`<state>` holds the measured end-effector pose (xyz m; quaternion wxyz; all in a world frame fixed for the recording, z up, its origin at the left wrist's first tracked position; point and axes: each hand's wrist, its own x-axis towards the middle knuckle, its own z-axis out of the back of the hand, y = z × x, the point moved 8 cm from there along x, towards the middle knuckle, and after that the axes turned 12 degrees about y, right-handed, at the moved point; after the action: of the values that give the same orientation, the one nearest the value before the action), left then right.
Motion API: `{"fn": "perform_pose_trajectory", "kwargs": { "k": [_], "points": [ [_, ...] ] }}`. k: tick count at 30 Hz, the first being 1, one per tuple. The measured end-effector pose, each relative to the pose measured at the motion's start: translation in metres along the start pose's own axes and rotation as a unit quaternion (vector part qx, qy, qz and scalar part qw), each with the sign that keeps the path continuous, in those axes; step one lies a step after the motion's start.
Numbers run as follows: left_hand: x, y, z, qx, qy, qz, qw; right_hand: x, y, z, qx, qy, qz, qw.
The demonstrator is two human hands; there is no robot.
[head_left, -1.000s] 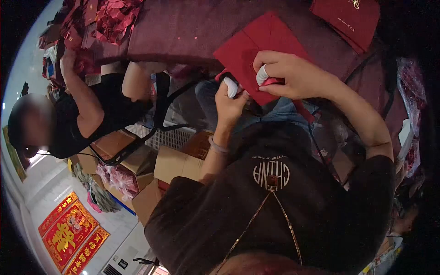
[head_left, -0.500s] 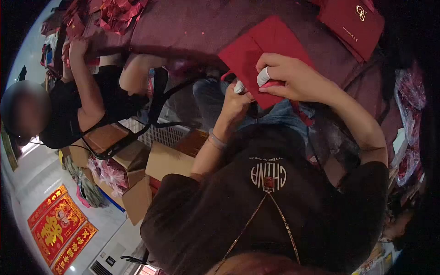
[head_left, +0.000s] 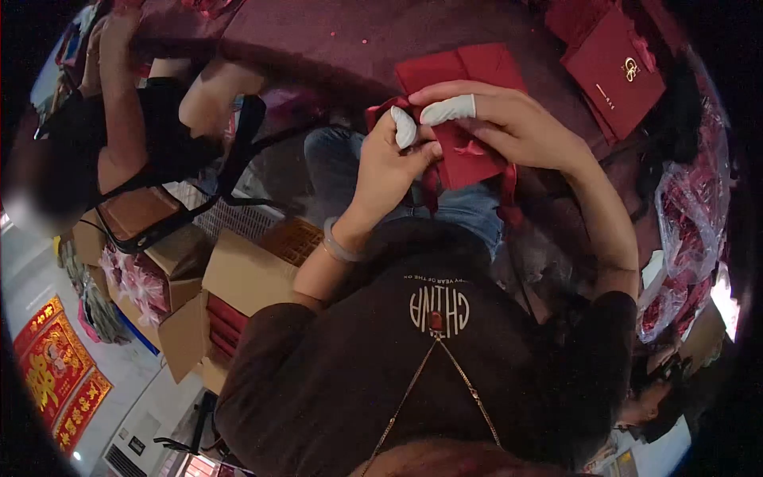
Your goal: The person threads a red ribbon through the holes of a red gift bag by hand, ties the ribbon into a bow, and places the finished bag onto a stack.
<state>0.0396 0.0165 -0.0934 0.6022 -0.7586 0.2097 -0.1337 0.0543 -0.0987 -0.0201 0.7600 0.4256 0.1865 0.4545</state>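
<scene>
A red folded paper piece (head_left: 477, 163), bag-like, with dark red ribbon ends (head_left: 509, 195) hanging from it, is held over my lap at the table edge. My left hand (head_left: 385, 171) grips its left edge between thumb and bent fingers, a white finger cover on one finger. Across its upper face lies my right hand (head_left: 528, 127), white cover on the index finger, other fingers curled onto the paper near a small pink-red bit of ribbon (head_left: 470, 148). The two covered fingertips nearly meet. What lies between them is partly hidden.
A dark red cloth-covered table (head_left: 318, 48) stretches ahead. At right sit red pieces with a gold logo (head_left: 612, 79) and a clear plastic bag (head_left: 687, 215) of red items. An open carton (head_left: 246, 270) stands at my left. Another person's arm (head_left: 119, 111) reaches over the table.
The red piece has turned and folded, no longer a flat diamond. My right hand has moved left toward my left hand, and its index finger now lies extended. The camera view has shifted.
</scene>
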Motion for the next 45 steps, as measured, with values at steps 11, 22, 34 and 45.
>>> {"fn": "perform_pose_trajectory", "kwargs": {
  "k": [11, 22, 34, 45],
  "points": [
    [0.01, -0.027, 0.015, 0.074, -0.021, 0.029, 0.997, 0.023, 0.013, 0.0, -0.183, 0.077, -0.086, 0.976],
    [-0.017, 0.0, 0.04, -0.032, -0.083, 0.095, 0.992, 0.021, -0.009, 0.011, -0.17, -0.005, -0.063, 0.983],
    [-0.072, 0.051, 0.076, -0.131, -0.159, 0.191, 0.96, 0.019, -0.024, -0.001, -0.167, 0.002, -0.055, 0.984],
    [-0.041, -0.02, 0.045, 0.202, -0.211, -0.114, 0.95, 0.015, -0.02, 0.014, 0.002, -0.02, -0.057, 0.998]
  ]
}}
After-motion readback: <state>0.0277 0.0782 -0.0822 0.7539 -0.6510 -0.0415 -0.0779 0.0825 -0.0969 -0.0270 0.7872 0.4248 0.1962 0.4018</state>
